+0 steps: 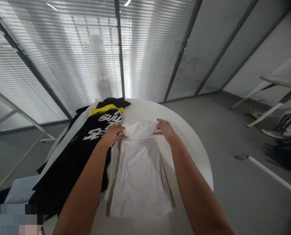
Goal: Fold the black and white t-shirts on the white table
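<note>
A white garment [140, 173], which looks like a shirt, lies on the round white table [196, 147] with its sides turned inward. Its far end is folded over in a short band. My left hand [114, 133] pinches the left corner of that band between thumb and fingers. At the right corner, my right hand [165, 129] grips the cloth with the fingertips, index finger partly lifted. Close beside my left hand and forearm is a black shirt [72, 160] with white lettering and a yellow patch.
Under the black shirt are more garments, hanging past the table's left edge. Glass partitions with blinds [145, 49] rise behind the table. White metal legs [20, 107] stand at left; another table [282, 81] and a white pole [272, 174] are at right.
</note>
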### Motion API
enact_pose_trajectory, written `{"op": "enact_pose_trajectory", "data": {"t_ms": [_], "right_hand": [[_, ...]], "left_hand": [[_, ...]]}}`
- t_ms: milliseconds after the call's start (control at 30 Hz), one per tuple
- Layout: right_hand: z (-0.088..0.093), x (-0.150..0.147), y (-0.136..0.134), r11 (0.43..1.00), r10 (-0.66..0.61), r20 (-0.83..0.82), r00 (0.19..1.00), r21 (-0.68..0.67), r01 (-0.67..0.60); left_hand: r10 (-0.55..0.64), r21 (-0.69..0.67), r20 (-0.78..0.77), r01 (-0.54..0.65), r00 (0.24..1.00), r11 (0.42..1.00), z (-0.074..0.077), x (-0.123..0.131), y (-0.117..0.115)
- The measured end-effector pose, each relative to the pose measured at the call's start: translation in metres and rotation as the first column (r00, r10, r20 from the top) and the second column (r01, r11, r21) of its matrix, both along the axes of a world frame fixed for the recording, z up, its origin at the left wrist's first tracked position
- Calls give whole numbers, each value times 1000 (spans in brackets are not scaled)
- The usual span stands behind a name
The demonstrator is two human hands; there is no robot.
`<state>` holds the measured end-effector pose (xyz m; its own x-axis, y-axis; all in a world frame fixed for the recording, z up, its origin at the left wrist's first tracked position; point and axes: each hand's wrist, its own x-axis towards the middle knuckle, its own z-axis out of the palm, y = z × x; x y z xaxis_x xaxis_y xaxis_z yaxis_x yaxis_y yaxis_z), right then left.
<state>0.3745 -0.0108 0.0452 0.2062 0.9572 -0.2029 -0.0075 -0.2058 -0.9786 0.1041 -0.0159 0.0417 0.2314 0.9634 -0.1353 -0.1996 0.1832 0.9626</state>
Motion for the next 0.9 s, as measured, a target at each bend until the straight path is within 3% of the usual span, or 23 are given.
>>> {"op": "enact_pose_trajectory", "data": {"t_ms": [100,300,400,567,700,800,900], "right_hand": [[2,2,1,998,-43,9,999,53,43],[5,6,1,985,-96,92,991,156,80],[3,7,1,992,-59,59,997,112,52],[-3,5,1,1000,-23,60,998,8,22],[-3,3,-1,999,24,144,989,-34,-19],[-1,2,-2,994,100,425,900,-74,-76],[4,1,-2,992,125,699,704,-91,-86]], "left_hand": [[-1,65,49,-2,999,998,2,1,0],[158,203,18,-158,987,966,0,3,1],[169,251,-13,-160,986,955,-3,-1,2],[164,222,-90,-141,982,965,-6,-5,3],[196,242,-220,-141,956,960,-12,-4,6],[226,281,-388,-119,894,952,-14,-4,9],[311,401,-554,-80,772,913,-11,-3,11]]}}
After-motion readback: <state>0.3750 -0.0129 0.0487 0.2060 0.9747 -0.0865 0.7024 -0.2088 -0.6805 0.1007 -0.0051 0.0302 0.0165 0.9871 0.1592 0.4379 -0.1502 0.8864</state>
